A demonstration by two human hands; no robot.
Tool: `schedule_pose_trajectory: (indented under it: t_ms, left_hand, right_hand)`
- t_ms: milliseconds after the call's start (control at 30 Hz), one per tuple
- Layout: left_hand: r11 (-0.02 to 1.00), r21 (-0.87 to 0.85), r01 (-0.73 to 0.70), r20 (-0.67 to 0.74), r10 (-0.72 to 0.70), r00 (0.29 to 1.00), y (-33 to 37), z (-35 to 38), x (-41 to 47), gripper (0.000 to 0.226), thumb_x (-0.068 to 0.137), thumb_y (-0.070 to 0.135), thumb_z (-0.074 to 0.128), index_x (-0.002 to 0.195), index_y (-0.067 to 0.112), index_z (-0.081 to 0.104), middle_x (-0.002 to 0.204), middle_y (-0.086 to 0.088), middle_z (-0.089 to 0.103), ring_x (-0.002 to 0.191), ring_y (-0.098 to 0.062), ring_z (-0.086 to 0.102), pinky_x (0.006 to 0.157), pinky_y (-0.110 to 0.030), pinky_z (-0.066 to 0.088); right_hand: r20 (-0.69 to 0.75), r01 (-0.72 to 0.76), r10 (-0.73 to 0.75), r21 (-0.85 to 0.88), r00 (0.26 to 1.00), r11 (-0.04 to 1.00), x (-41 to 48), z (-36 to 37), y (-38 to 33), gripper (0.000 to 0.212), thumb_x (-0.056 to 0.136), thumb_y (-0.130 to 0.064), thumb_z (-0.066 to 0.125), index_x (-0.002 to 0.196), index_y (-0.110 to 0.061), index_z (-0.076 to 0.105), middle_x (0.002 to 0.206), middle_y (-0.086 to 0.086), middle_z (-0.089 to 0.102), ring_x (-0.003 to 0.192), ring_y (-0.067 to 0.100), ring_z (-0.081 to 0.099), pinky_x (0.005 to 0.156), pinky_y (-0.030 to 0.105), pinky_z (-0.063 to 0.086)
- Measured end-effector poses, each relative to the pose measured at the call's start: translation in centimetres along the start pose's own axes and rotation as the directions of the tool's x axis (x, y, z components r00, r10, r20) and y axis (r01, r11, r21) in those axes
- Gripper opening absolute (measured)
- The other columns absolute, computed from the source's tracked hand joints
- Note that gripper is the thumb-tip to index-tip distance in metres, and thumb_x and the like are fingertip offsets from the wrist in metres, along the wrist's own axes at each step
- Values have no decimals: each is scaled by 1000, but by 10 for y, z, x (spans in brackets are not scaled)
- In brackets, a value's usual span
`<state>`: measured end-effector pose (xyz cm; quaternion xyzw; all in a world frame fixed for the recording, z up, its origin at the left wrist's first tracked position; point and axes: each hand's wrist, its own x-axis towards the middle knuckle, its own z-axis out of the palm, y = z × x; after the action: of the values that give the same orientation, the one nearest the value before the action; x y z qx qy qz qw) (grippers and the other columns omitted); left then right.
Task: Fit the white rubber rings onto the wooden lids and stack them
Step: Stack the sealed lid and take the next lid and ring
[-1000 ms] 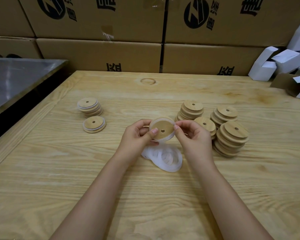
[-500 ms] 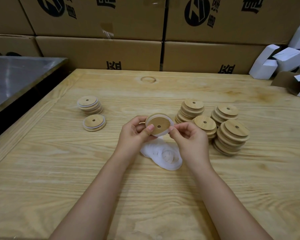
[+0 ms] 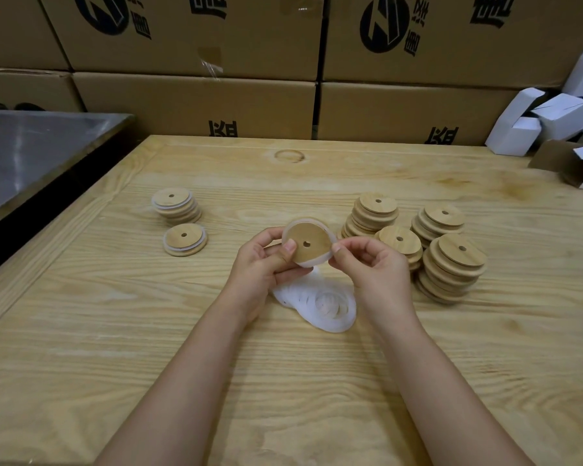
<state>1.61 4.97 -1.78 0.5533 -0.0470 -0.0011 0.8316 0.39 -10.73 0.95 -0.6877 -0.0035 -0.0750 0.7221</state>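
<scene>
- The left hand [image 3: 266, 262] grips the lid [image 3: 308, 242] above the counter [image 3: 115, 331], thumb on its face; the right hand [image 3: 372, 269] pinches the ring [image 3: 318, 261] at the rim.
- The lid seems light and stiff, the ring thin and stretchy: hold both by their edges.
- Fingers behind the lid are hidden; the ring pile [image 3: 320, 306] blurs together.

Cardboard cartons [image 3: 196, 102], white boxes [image 3: 532, 129], steel counter [image 3: 31, 146].

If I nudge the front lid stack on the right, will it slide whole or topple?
Likely shears apart: the front stack is tall, its lids sitting offset. Loose round lids could roll off. It crowds the shorter stack, which may shift too.
</scene>
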Motion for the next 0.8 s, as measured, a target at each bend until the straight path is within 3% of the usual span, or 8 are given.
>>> schedule_pose_trajectory:
  t_ms: [100, 200, 333, 567, 800]
  left_hand:
    - [998, 64, 2, 49, -5, 999, 1, -1, -1, 28, 74, 18, 66, 99, 8, 60, 88, -16, 72, 85, -28, 69, 78, -34, 57]
    - [980, 196, -31, 61, 19, 998, 1, 0, -3, 33, 71, 15, 69, 100, 4, 61, 91, -19, 70, 85, -30, 67, 77, -34, 56]
    - [962, 265, -65, 52, 53, 997, 3, 4, -4, 34, 71, 19, 70, 102, 8, 62, 84, -10, 73, 76, -19, 69, 69, -26, 55]
    - [945, 311, -103, 5, 107, 994, 0, 3, -2, 19, 80, -1, 67, 94, 11, 62, 81, -7, 74, 76, -21, 70, 69, -29, 57]
    - [938, 323, -127, -9, 138, 990, -2, 4, -1, 20, 79, -6, 67, 89, 11, 62, 79, -4, 72, 76, -15, 69, 70, -26, 56]
  right_hand:
    - [-38, 21, -21, -2, 999, 1000, 2, -2, 1, 7, 85, -4, 65, 81, -10, 66, 83, 8, 70, 81, 17, 66, 79, 26, 53]
    - [-49, 80, -82, -41, 995, 996, 3, -3, 1, 11, 85, -3, 64, 79, -12, 65, 76, -2, 67, 71, 2, 62, 69, 15, 49]
    - [-24, 157, -161, -117, 987, 981, 2, -3, 1, 16, 84, -4, 65, 76, -19, 64, 72, -10, 66, 66, -3, 61, 64, 10, 46]
    - [2, 218, -225, -252, 974, 943, 1, 1, 6, 16, 82, -12, 69, 79, -27, 63, 81, -7, 68, 83, 15, 66, 80, 32, 53]
    - [-7, 325, -362, -425, 932, 845, -2, 2, 10, 12, 82, -10, 68, 84, -21, 64, 80, -11, 67, 80, 5, 64, 75, 15, 48]
